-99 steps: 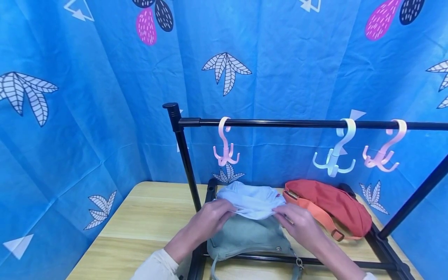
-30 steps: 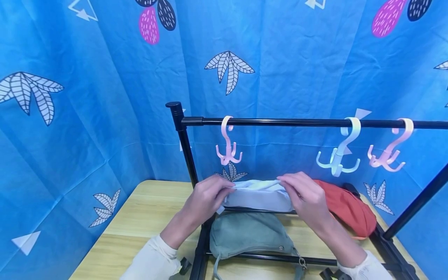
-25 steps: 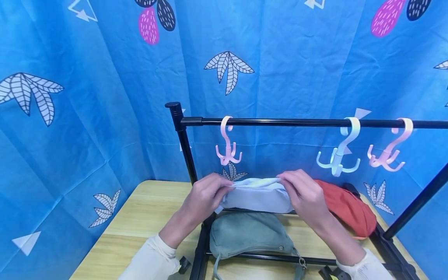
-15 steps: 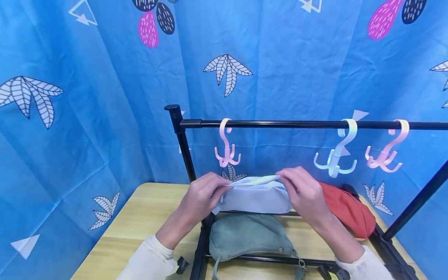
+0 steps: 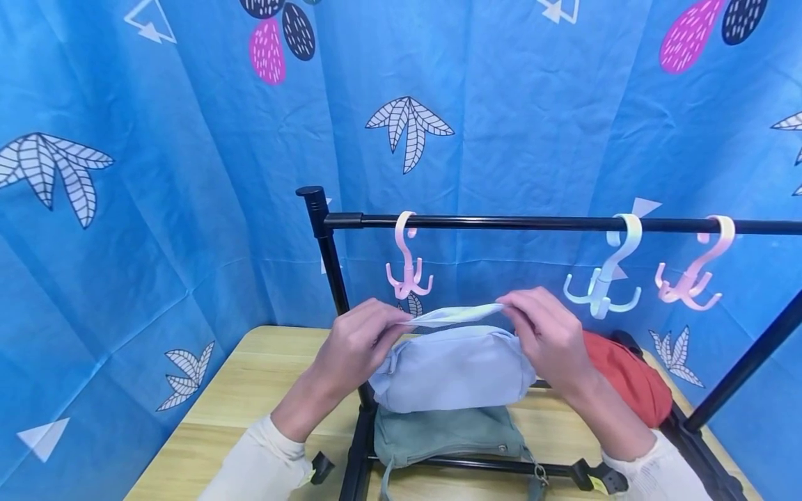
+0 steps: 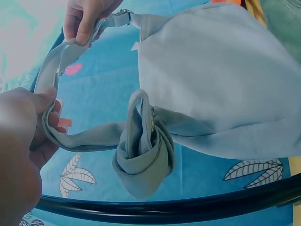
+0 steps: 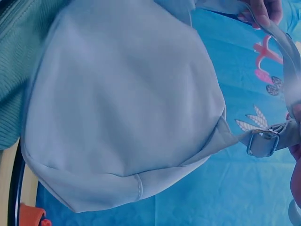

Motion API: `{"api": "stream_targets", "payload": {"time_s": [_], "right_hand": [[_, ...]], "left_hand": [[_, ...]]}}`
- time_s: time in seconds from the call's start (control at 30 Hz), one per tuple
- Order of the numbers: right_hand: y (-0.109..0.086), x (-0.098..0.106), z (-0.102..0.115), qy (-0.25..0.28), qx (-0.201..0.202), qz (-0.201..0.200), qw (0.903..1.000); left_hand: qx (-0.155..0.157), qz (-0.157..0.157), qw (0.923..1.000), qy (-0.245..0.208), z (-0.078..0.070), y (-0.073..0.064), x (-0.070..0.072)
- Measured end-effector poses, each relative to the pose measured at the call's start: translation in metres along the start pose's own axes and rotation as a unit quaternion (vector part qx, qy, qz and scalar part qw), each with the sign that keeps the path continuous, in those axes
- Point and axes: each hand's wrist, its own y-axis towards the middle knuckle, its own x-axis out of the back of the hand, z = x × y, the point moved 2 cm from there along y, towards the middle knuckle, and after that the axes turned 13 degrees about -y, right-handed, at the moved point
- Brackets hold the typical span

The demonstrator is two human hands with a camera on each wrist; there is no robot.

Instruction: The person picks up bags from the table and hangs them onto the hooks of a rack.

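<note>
A light blue-grey shoulder bag [image 5: 457,369] hangs from its fabric strap [image 5: 454,315], which is stretched between both hands. My left hand [image 5: 357,341] pinches one end of the stretch, thumb and fingers on the cloth; my right hand [image 5: 551,337] pinches the other, slightly higher. In the left wrist view a rolled bundle of strap [image 6: 143,169] dangles beside the bag body. A metal buckle [image 7: 262,142] joins strap and bag near my right hand. Above the hands, a pink four-pronged hook [image 5: 409,275] hangs at left.
A black rail [image 5: 501,223] also carries a pale blue hook [image 5: 601,285] and another pink hook [image 5: 689,282]. Below lie a green bag [image 5: 445,438], partly covered by the blue one, and a red bag [image 5: 629,379]. Rack posts [image 5: 328,264] stand on the wooden table [image 5: 250,390].
Both hands have risen and pulled the strap up taut. The blue bag, crumpled behind the green bag before, now hangs upright and overlaps the green bag's top.
</note>
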Motion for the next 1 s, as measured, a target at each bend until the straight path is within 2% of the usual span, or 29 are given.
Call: {"api": "stream_targets", "payload": {"time_s": [0.17, 0.47, 1.0], "right_hand": [[0.004, 0.001, -0.001, 0.006, 0.003, -0.006, 1.0000], [0.012, 0.001, -0.003, 0.011, 0.007, 0.005, 0.9999], [0.027, 0.000, -0.003, 0.005, 0.016, 0.009, 0.9998]], "left_hand": [[-0.004, 0.002, 1.0000, -0.006, -0.001, 0.004, 0.004], [0.008, 0.003, 1.0000, -0.005, -0.004, 0.011, 0.012], [-0.009, -0.004, 0.9999, 0.010, -0.007, 0.023, 0.026]]}}
